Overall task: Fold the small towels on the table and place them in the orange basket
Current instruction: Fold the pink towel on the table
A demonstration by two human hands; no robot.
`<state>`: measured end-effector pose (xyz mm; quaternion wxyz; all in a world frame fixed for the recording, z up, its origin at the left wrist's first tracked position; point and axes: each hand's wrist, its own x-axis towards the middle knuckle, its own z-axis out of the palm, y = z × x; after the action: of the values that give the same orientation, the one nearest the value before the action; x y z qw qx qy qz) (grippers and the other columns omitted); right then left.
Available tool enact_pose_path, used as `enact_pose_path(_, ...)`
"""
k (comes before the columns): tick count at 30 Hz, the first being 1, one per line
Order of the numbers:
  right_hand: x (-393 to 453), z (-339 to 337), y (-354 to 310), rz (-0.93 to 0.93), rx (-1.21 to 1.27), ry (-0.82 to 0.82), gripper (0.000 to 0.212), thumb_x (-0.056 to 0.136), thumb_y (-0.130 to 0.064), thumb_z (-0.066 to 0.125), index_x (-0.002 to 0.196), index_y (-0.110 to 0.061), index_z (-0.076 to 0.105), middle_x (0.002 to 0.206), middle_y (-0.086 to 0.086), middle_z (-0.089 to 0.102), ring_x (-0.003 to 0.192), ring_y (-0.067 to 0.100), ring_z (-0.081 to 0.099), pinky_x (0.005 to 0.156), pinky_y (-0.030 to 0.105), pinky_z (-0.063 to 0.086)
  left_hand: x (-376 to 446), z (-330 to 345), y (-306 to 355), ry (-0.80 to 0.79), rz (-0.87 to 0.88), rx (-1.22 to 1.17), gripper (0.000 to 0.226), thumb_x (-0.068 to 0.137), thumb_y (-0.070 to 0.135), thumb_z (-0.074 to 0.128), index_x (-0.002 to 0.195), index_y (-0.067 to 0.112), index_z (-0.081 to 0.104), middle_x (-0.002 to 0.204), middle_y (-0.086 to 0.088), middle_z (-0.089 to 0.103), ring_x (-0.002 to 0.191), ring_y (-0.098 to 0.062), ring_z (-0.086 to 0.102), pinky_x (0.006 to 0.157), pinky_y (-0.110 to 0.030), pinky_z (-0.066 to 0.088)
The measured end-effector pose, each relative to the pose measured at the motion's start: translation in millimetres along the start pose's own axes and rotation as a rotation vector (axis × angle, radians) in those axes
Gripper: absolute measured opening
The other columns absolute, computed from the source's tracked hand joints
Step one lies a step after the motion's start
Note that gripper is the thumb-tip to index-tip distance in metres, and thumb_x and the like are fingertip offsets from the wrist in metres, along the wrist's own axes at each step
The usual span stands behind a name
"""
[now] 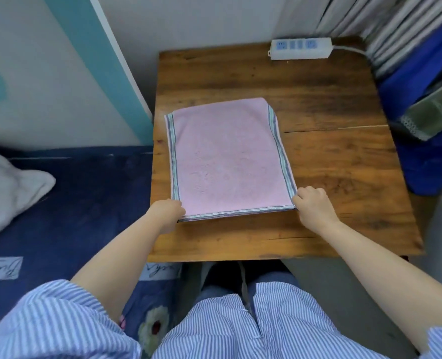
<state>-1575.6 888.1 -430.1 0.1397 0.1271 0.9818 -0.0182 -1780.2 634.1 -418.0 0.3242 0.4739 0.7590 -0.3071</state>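
We have the towel (pixel 227 159) laid flat on the desk (pixel 318 99), toward its left side, with its long sides running near to far. Both near corners are held so the cloth can be kept taut and square, which we judge to be the setup for lifting the near edge and folding it over toward the far one. Our left hand (pixel 169 212) pinches the near left corner, fingers curled over the hem; our right hand (pixel 314 203) pinches the near right corner the same way, knuckles up. Each grip is closed on the towel and nothing else.

At the near edge a second layer seems to show beneath the top one, so the towel may already be doubled, though we cannot be sure.

The towel is soft pink terry with a short, slightly matted pile, and it has woven stripes of grey, white and pale green along both long sides and the near edge. It is roughly rectangular, and its far right corner sits a little askew. It should drape limply and hold a crease poorly.

The desk is dark, grained wood with a seam running across its right half. A white power strip (pixel 301 49) with blue sockets rests at the far right edge. To the left lies a navy bed (pixel 85 198) with a white pillow (pixel 10 187). No orange basket is in view.
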Motion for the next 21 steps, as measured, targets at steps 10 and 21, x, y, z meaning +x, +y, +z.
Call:
enact_pose_path(10,-10.0,32.6,-8.3,0.012,-0.013,-0.199,0.031,0.048,-0.006,0.085,0.07,-0.005,0.063,0.073,0.011,0.061,0.064,0.029,0.058,0.054,0.029,0.033,12.7,48.3,13.6,-0.021,0.036,-0.194,0.024,0.087,0.003,0.043,0.104,0.011,0.057,0.112,-0.007,0.05,0.097,-0.022,0.05,0.071,-0.03,0.041)
enact_pose_path(21,40.8,-5.9,7.5,0.264,0.338,-0.182,0.031,0.094,-0.026,0.044,0.07,-0.01,0.052,0.07,0.002,0.05,0.075,0.022,0.049,0.07,0.03,0.033,31.8,7.8,-15.3,-0.064,0.112,-0.394,0.032,0.087,0.011,0.043,0.06,0.022,0.029,0.065,0.005,0.035,0.065,-0.017,0.037,0.05,-0.022,0.023)
